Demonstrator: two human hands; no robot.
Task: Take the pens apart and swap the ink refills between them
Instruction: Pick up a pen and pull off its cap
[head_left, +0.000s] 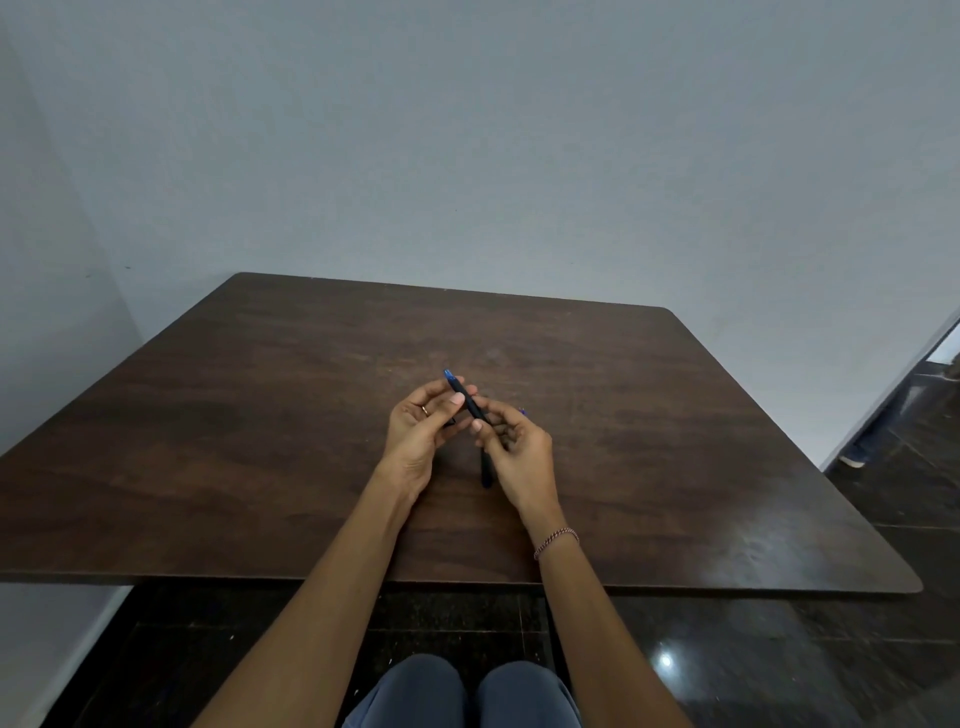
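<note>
A dark pen with a blue end (466, 396) is held above the middle of the brown table (260, 415), slanting from upper left to lower right. My left hand (422, 426) pinches its upper part with thumb and fingers. My right hand (511, 441) grips its lower part. A second dark pen piece (486, 470) lies on the table just under my right hand, pointing towards me. A small blue bit (522, 411) shows behind my right fingers; what it is cannot be told. A dark sliver (450, 422) peeks out by my left fingers.
The table's near edge (467, 584) runs above my knees (462, 691). A pale wall stands behind the table. Dark glossy floor lies to the right, where a shoe (852, 460) stands near a doorway.
</note>
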